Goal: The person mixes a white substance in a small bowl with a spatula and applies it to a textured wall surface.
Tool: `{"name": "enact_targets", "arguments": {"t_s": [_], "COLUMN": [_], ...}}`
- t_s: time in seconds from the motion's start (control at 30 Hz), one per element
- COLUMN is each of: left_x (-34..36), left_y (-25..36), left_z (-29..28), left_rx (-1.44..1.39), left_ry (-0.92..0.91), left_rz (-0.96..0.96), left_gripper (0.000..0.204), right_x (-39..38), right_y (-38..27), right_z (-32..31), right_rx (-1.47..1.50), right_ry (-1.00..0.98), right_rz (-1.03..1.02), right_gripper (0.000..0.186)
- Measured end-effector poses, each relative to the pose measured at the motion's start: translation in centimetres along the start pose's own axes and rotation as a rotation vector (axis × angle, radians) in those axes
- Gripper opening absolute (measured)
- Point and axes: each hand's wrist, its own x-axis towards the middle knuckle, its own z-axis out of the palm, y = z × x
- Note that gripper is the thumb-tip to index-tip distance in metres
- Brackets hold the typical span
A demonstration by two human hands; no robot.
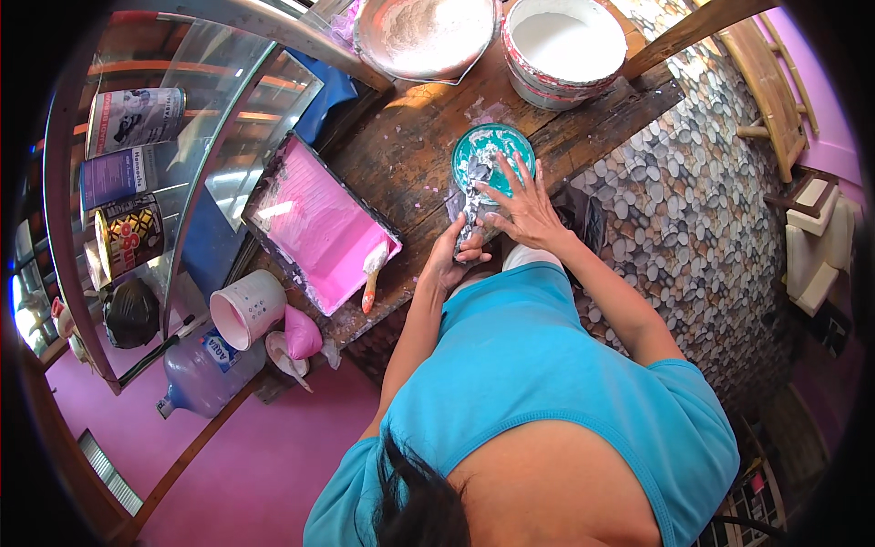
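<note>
My left hand (448, 257) grips the lower end of a long, paint-smeared tool (473, 196), perhaps a scraper, whose upper end lies over a round teal lid or shallow container (492, 135) smeared with white paste. My right hand (522, 211) is spread over the lid's right part, fingertips on it or on the tool; exact contact is unclear. Left of my hands lies a pink paint tray (310, 228) in a dark frame, with a paste-coated brush (371, 286) on its lower right corner.
The worn wooden table (401, 146) holds a white bucket (565, 91) and a basin of pale powder (374, 41) at the back. Left are shelved cans (123, 232), a pale pot (246, 310), a pink bag (303, 333) and a water jug (191, 369). Wooden posts (684, 38) rise behind.
</note>
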Motion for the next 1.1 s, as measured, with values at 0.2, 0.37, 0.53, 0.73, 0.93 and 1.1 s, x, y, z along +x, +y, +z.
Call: {"name": "enact_targets", "arguments": {"t_s": [0.2, 0.37, 0.53, 0.73, 0.93, 1.1], "left_x": [-0.6, -0.4, -0.4, -0.9, -1.4, -1.9], "left_y": [0.3, 0.0, 0.1, -0.1, -0.7, -0.5], "left_z": [0.7, -0.5, -0.6, -0.5, -1.0, -0.2], "left_rx": [0.03, -0.016, -0.072, -0.015, -0.047, 0.12], "left_ry": [-0.021, -0.055, -0.055, -0.056, -0.075, 0.007], "left_rz": [0.003, -0.01, -0.021, -0.057, -0.037, -0.012], "left_gripper": [0.037, 0.035, 0.036, 0.036, 0.038, 0.038], "right_x": [-0.3, 0.2, 0.6, 1.2, 1.7, 3.2], "right_y": [1.9, 3.5, 1.8, 2.5, 3.3, 3.2], "right_z": [1.8, 2.0, 1.7, 2.4, 1.3, 2.5], "right_rx": [-0.042, -0.103, -0.055, -0.034, -0.077, 0.036], "right_ry": [0.047, 0.046, 0.038, 0.052, -0.005, 0.028], "right_rz": [0.037, 0.062, 0.051, 0.095, 0.096, 0.176], "right_gripper": [0.058, 0.059, 0.06, 0.061, 0.064, 0.08]}}
